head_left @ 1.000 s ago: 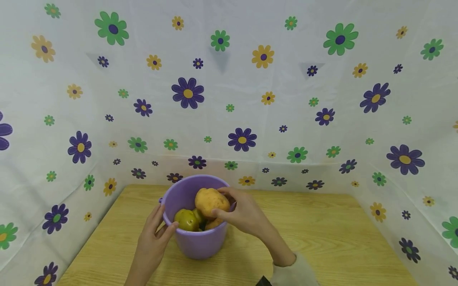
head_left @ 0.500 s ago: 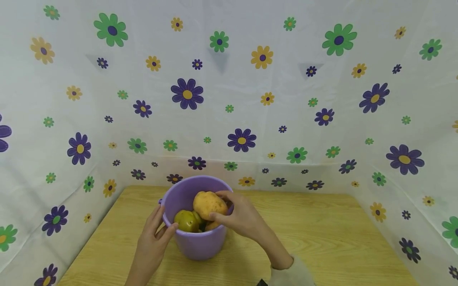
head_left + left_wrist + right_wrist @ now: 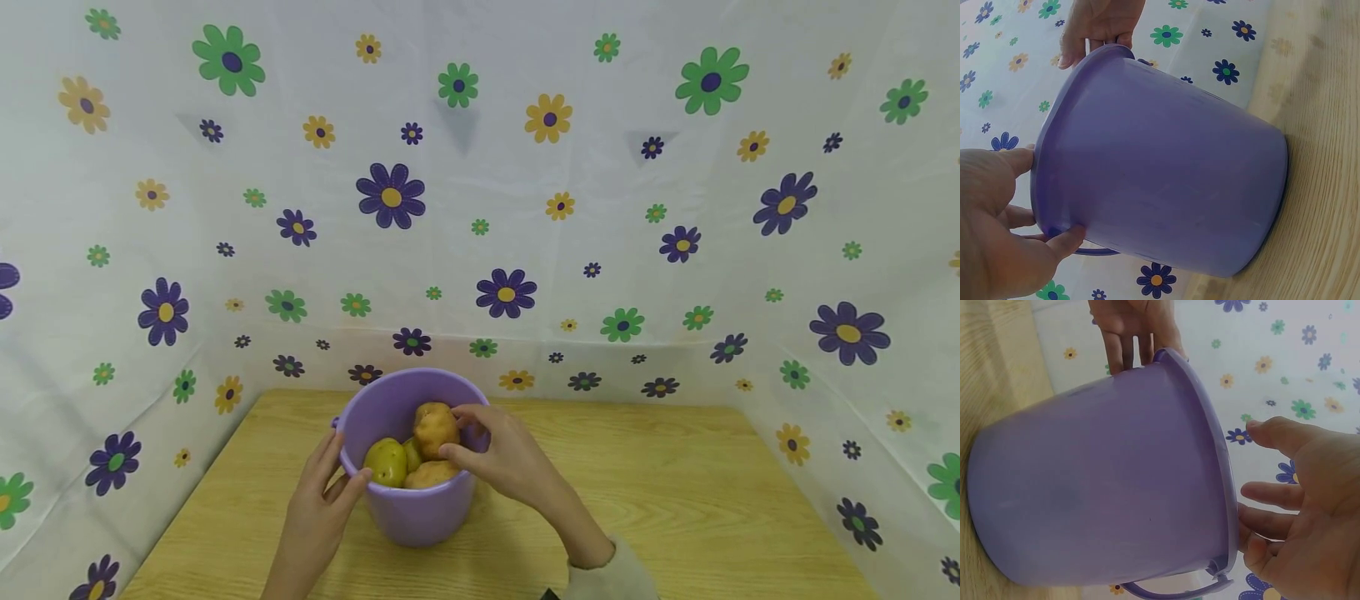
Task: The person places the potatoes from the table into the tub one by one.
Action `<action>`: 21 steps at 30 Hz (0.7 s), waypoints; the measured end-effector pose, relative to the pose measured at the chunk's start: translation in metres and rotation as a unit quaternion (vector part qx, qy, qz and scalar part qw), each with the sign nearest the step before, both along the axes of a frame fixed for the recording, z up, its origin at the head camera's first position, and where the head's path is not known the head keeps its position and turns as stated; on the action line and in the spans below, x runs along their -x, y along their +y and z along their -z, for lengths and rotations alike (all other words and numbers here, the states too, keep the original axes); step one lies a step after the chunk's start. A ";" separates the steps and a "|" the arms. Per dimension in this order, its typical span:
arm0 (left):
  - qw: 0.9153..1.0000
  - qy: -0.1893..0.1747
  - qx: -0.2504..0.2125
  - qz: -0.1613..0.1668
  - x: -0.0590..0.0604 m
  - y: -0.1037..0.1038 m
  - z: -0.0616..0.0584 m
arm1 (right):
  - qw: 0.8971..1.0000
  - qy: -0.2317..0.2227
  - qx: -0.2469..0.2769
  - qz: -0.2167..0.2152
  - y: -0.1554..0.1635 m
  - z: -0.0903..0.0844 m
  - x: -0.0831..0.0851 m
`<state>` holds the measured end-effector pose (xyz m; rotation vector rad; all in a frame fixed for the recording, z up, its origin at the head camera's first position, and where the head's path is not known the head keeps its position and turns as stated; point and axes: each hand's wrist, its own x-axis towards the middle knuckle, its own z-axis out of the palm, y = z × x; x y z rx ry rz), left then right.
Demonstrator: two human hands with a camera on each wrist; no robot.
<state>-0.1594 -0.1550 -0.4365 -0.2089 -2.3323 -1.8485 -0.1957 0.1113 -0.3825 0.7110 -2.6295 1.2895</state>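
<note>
A purple bucket (image 3: 420,517) stands upright on the table. My left hand (image 3: 318,500) grips its left side, thumb at the front rim and fingers round the outer wall. Inside, a tan potato (image 3: 437,429) lies against the right part of the pile. Another potato (image 3: 431,475) lies near the front, and a glossy green, rounded fruit or vegetable (image 3: 386,462) is to its left. Over the right rim, my right hand (image 3: 506,454) has thumb and forefinger spread beside the upper potato. In the right wrist view that hand's fingers (image 3: 1269,522) are relaxed by the rim.
A light wood-grain table (image 3: 660,492) extends to the right of the bucket. White cloth printed with flowers (image 3: 615,250) encloses the back and sides. The bucket's handle (image 3: 1172,592) hangs on the outside.
The right hand has lowered the potato into the bucket and let it go; its fingers are now parted. A second potato shows in front. The left hand has stayed on the bucket.
</note>
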 end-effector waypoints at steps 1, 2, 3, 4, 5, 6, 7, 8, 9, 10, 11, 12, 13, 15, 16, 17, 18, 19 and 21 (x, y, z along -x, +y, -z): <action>1.000 0.001 0.003 -0.001 0.000 0.000 0.000 | 1.000 0.002 0.001 -0.001 0.000 0.000 0.000; 1.000 0.001 0.005 -0.001 -0.001 0.000 -0.001 | 1.000 0.002 0.004 -0.003 0.000 0.000 0.000; 1.000 0.002 0.009 -0.001 -0.001 0.000 -0.001 | 1.000 0.002 0.007 -0.005 0.000 0.000 -0.001; 1.000 0.003 0.013 -0.002 -0.001 0.000 -0.001 | 1.000 0.003 0.010 -0.008 0.000 0.000 -0.001; 1.000 0.005 0.018 -0.001 -0.001 0.000 -0.002 | 1.000 0.006 0.014 -0.011 0.000 0.000 -0.001; 1.000 0.007 0.026 0.000 -0.002 0.000 -0.003 | 1.000 0.008 0.018 -0.013 0.000 0.000 -0.001; 0.999 0.008 0.037 -0.001 -0.002 -0.001 -0.003 | 1.000 0.012 0.020 -0.015 -0.001 0.001 -0.002; 0.999 0.009 0.052 -0.002 -0.002 -0.001 -0.004 | 1.000 0.014 0.021 -0.017 -0.001 0.001 -0.002; 0.997 0.009 0.073 -0.005 -0.003 -0.001 -0.005 | 0.999 0.018 0.020 -0.017 -0.001 0.001 -0.003; 0.995 0.008 0.099 -0.009 -0.003 -0.001 -0.007 | 0.999 0.022 0.019 -0.017 -0.001 0.001 -0.003; 0.992 0.009 0.126 -0.016 -0.003 -0.001 -0.008 | 0.999 0.024 0.017 -0.018 -0.001 0.001 -0.004; 0.988 0.015 0.154 -0.025 -0.004 0.000 -0.010 | 0.999 0.025 0.015 -0.018 -0.001 0.000 -0.004; 0.983 0.021 0.181 -0.037 -0.005 0.000 -0.011 | 0.999 0.026 0.012 -0.020 -0.001 0.000 -0.004; 0.972 0.042 0.223 -0.059 -0.006 0.002 -0.014 | 0.999 0.028 0.006 -0.023 -0.001 -0.001 -0.005; 0.967 0.057 0.238 -0.070 -0.006 0.004 -0.016 | 0.999 0.030 0.002 -0.026 -0.001 -0.002 -0.005; 0.962 0.074 0.249 -0.078 -0.006 0.005 -0.017 | 0.999 0.034 -0.004 -0.026 -0.001 -0.002 -0.006; 0.958 0.092 0.258 -0.083 -0.007 0.006 -0.019 | 0.999 0.039 -0.012 -0.027 -0.001 -0.002 -0.006; 0.955 0.103 0.266 -0.083 -0.007 0.008 -0.022 | 0.999 0.043 -0.019 -0.027 -0.001 -0.003 -0.007; 0.950 0.117 0.280 -0.076 -0.007 0.010 -0.027 | 0.998 0.049 -0.034 -0.025 -0.001 -0.003 -0.008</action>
